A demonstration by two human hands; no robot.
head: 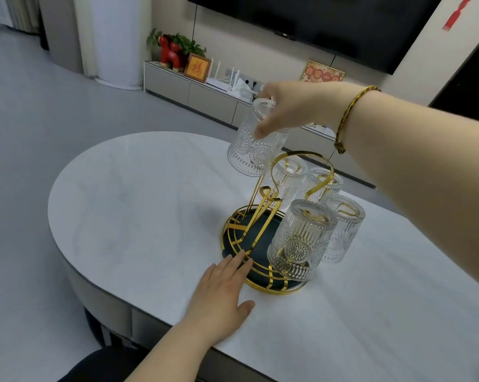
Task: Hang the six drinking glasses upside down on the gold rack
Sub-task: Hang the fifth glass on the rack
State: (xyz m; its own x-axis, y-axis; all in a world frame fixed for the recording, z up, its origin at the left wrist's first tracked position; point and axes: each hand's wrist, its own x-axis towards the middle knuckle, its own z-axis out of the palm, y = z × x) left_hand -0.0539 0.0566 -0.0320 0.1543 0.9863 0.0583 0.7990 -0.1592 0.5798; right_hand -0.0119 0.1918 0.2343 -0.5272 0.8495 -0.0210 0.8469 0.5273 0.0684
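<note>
The gold rack (242,238) with a dark round tray base stands on the white table (139,205). Several embossed glasses hang upside down on its prongs, the nearest one (296,244) at the front right. My right hand (296,108) grips another glass (254,142) by its base, mouth down and tilted, just above the rack's left side, where two bare prongs (268,197) stand. My left hand (221,288) lies flat on the table with its fingertips touching the rack's front rim.
The table's curved edge runs close on the left and front. Behind it are a low grey cabinet (194,89) with ornaments, a wall-mounted TV (329,20) and open grey floor. A dark chair seat (103,365) shows at the bottom.
</note>
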